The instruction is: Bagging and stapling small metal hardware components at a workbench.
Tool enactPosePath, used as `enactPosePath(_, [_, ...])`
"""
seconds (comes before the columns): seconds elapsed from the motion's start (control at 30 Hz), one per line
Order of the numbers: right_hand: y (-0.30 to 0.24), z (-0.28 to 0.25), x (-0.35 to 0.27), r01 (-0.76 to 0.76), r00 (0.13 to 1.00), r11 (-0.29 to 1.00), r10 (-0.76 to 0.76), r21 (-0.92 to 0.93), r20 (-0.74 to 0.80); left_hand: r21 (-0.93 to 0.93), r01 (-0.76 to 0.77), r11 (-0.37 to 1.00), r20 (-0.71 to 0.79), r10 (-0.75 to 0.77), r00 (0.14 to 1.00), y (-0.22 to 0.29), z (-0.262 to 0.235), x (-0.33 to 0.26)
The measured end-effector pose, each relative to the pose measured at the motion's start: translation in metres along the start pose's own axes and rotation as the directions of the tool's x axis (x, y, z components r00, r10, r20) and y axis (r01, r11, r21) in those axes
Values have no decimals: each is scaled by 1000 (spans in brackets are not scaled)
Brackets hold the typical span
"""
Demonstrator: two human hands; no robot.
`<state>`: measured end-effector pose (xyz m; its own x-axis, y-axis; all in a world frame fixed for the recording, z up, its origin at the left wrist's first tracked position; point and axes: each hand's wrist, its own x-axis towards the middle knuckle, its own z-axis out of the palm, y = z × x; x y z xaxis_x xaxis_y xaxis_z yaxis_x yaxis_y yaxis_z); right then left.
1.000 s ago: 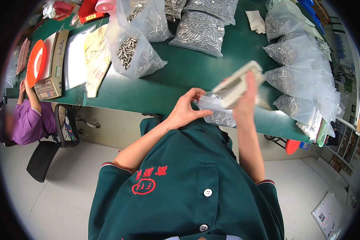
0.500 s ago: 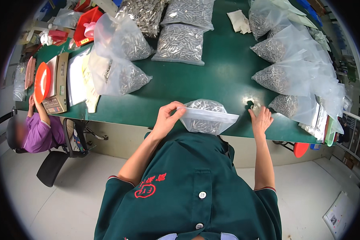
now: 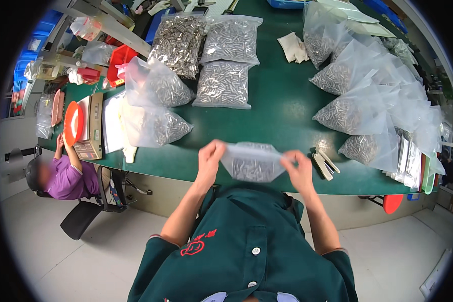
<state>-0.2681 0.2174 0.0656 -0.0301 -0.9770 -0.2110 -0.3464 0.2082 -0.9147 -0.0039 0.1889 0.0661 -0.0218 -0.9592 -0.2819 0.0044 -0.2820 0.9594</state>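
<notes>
A clear plastic bag filled with small metal pins sits at the table's near edge in front of me. My left hand pinches the left end of its folded top. At the opposite end, my right hand grips the corner between thumb and fingers. Both hands are closed on the bag, and the top edge between them is smeared by motion. Just right of my right hand lies a cream-coloured stapler on the green table.
Flat filled bags lie at the back, two upright bags at left. Several knotless open bags of pins line the right. A scale with an orange dish stands far left, near a seated person in purple.
My right hand has let go of the stapler and moved left to take the bag's right corner. The stapler stays on the table. My left hand still holds the bag. The whole view has shifted.
</notes>
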Motion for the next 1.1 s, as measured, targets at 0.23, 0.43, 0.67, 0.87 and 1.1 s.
enactPosePath(0.23, [35,30,93,-329,935,796,351,509,56,123,390,913,-92,-381,920,-33,38,64])
enactPosePath(0.43, [45,60,98,-266,953,923,295,278,-68,674,365,642,-101,-410,907,-16,35,74])
enactPosePath(0.67, [74,66,110,-418,880,760,476,498,12,844,251,474,-86,-343,936,-28,42,94])
enactPosePath(0.87, [35,70,14,-511,850,859,512,42,-122,793,216,569,-106,-220,970,-50,26,6])
enactPosePath(1.1, [-54,58,47,-217,958,975,203,-47,-202,652,157,742,-181,-49,982,12,16,17])
